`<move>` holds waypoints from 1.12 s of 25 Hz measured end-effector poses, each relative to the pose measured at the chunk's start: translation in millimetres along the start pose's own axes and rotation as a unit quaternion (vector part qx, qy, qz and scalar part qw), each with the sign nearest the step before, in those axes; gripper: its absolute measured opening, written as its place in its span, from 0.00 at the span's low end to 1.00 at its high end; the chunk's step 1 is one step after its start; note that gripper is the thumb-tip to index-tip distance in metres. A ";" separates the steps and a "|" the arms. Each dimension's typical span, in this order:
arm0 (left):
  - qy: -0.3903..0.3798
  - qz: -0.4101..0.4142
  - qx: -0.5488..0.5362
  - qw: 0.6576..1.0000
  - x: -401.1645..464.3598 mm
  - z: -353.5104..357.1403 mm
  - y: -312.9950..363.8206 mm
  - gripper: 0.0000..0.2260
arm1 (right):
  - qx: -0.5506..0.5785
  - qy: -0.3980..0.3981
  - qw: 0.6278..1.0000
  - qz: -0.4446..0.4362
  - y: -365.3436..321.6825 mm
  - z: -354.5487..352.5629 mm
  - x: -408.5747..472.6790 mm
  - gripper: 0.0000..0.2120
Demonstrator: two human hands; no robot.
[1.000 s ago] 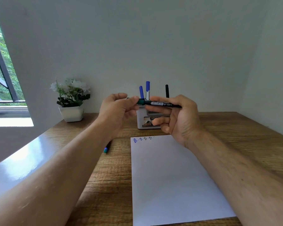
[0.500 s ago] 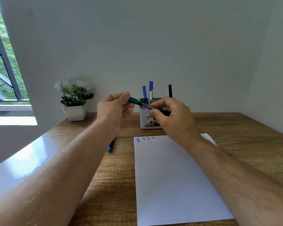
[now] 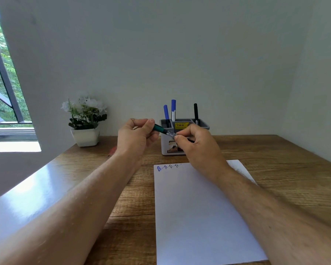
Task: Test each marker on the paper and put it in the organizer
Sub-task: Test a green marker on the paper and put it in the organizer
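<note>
- A plain pale wall (image 3: 161, 54) rises behind the hands; a second wall (image 3: 317, 111) closes the corner far right of the right hand.
- Wooden tabletop (image 3: 275, 169) with visible grain, glossy along its left edge.
- Window (image 3: 2, 88) with dark bars far left of the left hand, green foliage outside.
- Daylight falls bright on the sill (image 3: 13, 146).
- White-flowered plant (image 3: 84, 119) in a white pot, left of the left hand.

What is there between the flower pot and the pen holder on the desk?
In the head view, the left hand, pinching the green marker's cap end, sits between the flower pot and organizer.
</note>
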State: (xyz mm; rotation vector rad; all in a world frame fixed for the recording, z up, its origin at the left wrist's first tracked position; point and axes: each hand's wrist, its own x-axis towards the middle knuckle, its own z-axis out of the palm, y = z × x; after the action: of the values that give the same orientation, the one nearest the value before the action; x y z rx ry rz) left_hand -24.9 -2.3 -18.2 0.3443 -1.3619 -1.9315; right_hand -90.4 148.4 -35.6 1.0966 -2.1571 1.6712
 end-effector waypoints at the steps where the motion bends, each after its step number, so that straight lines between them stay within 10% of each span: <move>1: -0.002 0.005 0.000 1.000 -1.3 1.6 0.7 0.04 | 0.010 -0.005 1.000 0.010 0.2 -2.0 0.3 0.02; 9: -0.077 0.004 0.082 0.994 -22.8 18.5 -4.2 0.27 | 0.013 -0.013 0.999 0.037 5.7 -0.3 1.3 0.05; 16: -0.001 0.121 0.058 0.991 -22.1 14.1 10.3 0.24 | -0.040 0.036 0.998 0.021 11.4 -0.6 3.8 0.07; 22: 0.012 0.405 0.146 0.903 -1.2 20.0 36.9 0.22 | -0.061 0.070 0.995 0.022 18.5 -3.1 8.9 0.09; 28: 0.017 0.421 0.261 0.869 40.2 40.7 32.2 0.23 | -0.087 0.057 0.995 -0.003 21.4 -1.8 8.1 0.08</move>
State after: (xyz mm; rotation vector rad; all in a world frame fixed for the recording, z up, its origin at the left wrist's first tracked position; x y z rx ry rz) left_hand -63.6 -7.2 34.6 0.0039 -1.6321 -0.8258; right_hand -110.6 148.4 -46.4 0.9359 -2.1765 1.4718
